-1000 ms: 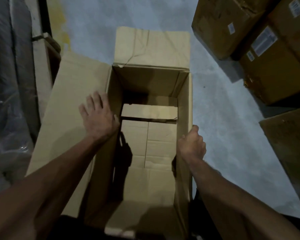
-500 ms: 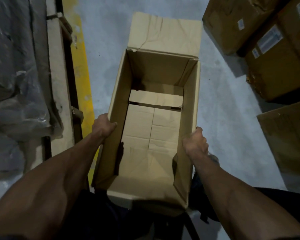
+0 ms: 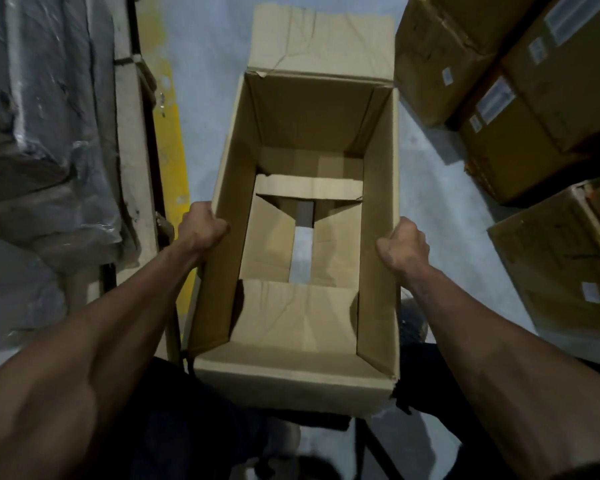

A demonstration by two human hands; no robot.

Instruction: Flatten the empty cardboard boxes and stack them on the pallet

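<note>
The box (image 3: 309,216) filled the middle of the view, held upright off the floor (image 3: 430,209) between both arms, its open top facing the camera. It was empty, and plainly not flat yet: all four walls stood square. The far flap (image 3: 321,43) stuck out beyond the far rim, creased.

Down inside, the bottom flaps (image 3: 274,244) had parted, and a strip of grey floor showed through the gap between them. So the bottom was already open, and the step in hand looked like the collapse itself.

To the right, well apart, stood sealed cartons (image 3: 520,98) with labels; to the left, a wrapped load (image 3: 42,126) beside a yellow line (image 3: 174,140). No pallet could be made out for certain.

The left hand (image 3: 203,227) clenched the left wall's rim, fingers curled over it. The right hand (image 3: 404,245) gripped the right wall's rim the same way, directly across.

Next move, by my reading: push opposite corners toward each other so the walls fold along their creases, with the loose bottom flaps free to swing. The grip on both long walls may need shifting to let them close together.
</note>
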